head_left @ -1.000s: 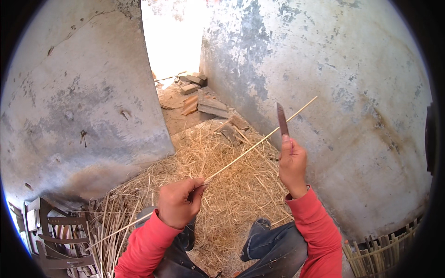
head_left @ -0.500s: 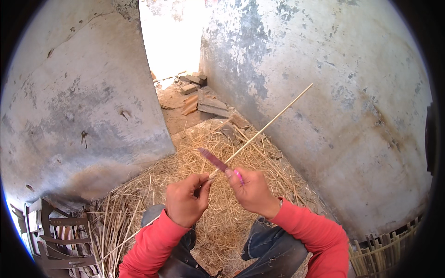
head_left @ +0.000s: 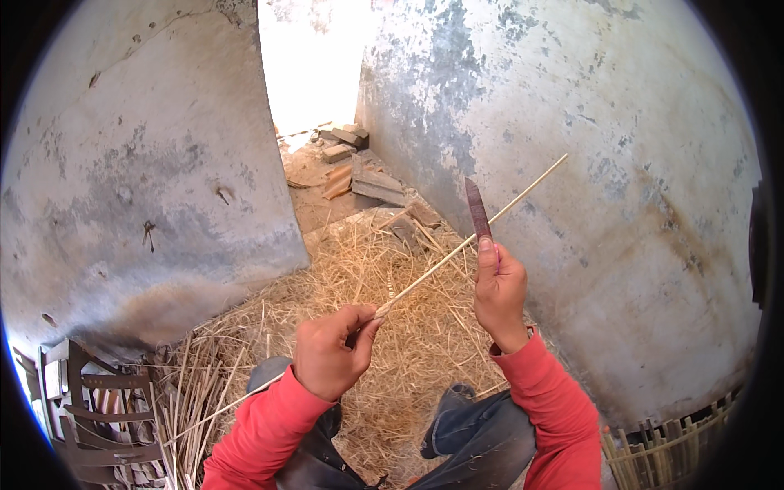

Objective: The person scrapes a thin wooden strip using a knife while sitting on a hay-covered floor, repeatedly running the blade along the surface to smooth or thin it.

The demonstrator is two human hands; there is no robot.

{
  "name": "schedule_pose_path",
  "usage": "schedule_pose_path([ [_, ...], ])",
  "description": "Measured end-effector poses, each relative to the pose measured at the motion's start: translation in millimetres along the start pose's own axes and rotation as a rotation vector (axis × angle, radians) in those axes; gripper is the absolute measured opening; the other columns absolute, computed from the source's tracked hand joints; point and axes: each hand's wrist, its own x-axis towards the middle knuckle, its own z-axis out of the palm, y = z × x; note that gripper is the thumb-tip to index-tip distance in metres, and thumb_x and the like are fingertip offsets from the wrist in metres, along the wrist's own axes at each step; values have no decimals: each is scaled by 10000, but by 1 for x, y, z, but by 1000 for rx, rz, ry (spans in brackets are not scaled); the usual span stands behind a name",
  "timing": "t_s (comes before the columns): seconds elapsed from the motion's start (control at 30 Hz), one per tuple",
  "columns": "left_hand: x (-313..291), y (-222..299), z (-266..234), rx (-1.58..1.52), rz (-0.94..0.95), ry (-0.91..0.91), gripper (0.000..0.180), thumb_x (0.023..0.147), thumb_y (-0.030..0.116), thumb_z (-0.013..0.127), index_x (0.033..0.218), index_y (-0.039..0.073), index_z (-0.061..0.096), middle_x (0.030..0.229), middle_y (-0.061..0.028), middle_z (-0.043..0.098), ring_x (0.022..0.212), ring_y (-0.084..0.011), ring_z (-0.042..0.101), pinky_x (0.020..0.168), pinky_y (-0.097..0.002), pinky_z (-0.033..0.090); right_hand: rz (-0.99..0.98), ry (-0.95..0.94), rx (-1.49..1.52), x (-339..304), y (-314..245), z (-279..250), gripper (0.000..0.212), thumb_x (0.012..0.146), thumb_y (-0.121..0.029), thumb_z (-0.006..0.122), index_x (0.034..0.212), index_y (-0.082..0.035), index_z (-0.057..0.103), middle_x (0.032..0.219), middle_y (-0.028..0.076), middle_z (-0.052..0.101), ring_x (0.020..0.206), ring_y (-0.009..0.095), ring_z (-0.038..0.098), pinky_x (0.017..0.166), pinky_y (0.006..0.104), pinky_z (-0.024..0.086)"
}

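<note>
My left hand point(head_left: 333, 349) pinches a long, thin pale stick point(head_left: 445, 260), likely bamboo or cane, between thumb and fingers. The stick slants up to the right past the hand, and its other end runs back along my left forearm. A curled shaving point(head_left: 390, 286) stands up from it just beyond my fingertips. My right hand point(head_left: 500, 296) is closed around the handle of a knife point(head_left: 478, 211), thumb laid along its base. The dark reddish-brown blade points up and crosses the stick in view. Whether blade and stick touch, I cannot tell.
Straw and shavings point(head_left: 392, 392) cover the floor between my knees. Split sticks point(head_left: 204, 384) lie in a pile at left beside a dark wooden chair point(head_left: 106, 408). A slatted fence-like piece point(head_left: 678, 449) stands lower right. Bricks point(head_left: 376, 184) lie near the bright doorway between two peeling walls.
My right hand has moved up and right along the stick with the knife, whose blade has turned from pointing left to upward. A curled shaving now shows near my left fingertips.
</note>
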Motion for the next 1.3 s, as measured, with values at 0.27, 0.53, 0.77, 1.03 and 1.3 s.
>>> schedule_pose_path([
  [0.27, 0, -1, 7, 17, -7, 16, 106, 875, 41, 819, 928, -1, 737, 719, -124, 744, 610, -149, 730, 572, -260, 533, -28, -333, 7, -41, -31, 31, 389, 1075, -267, 605, 783, -10, 592, 550, 144, 492, 451, 211, 482, 461, 396, 364],
  [0.53, -2, 0, 7, -16, -63, 29, 100, 873, 26, 811, 919, -7, 729, 731, -141, 750, 638, -161, 748, 599, -260, 549, -7, -439, 47, -54, -36, 41, 404, 1078, -291, 591, 793, -4, 603, 581, 183, 527, 477, 283, 528, 486, 426, 396],
  [0.77, 0, -1, 6, -36, -105, 2, 107, 869, 15, 812, 925, -20, 727, 747, -151, 758, 664, -151, 757, 614, -262, 559, 349, -695, 378, -49, -25, 37, 477, 1112, -358, 529, 770, -31, 598, 574, 29, 499, 518, 120, 462, 498, 346, 364],
  [1.03, 2, -9, 7, 69, -41, 52, 122, 843, 5, 824, 943, 2, 754, 798, -153, 760, 672, -174, 752, 612, -277, 561, 380, -535, 443, -35, -28, 24, 353, 1050, -326, 668, 873, -25, 713, 634, -81, 527, 583, 23, 438, 515, 250, 343],
  [1.3, 7, -8, 16, 195, 209, 111, 156, 803, 19, 843, 939, 54, 776, 714, -127, 695, 575, -268, 660, 523, -351, 494, 311, -559, 359, -39, -28, 36, 214, 971, -204, 783, 996, 8, 784, 662, -80, 578, 618, 13, 458, 523, 263, 373],
])
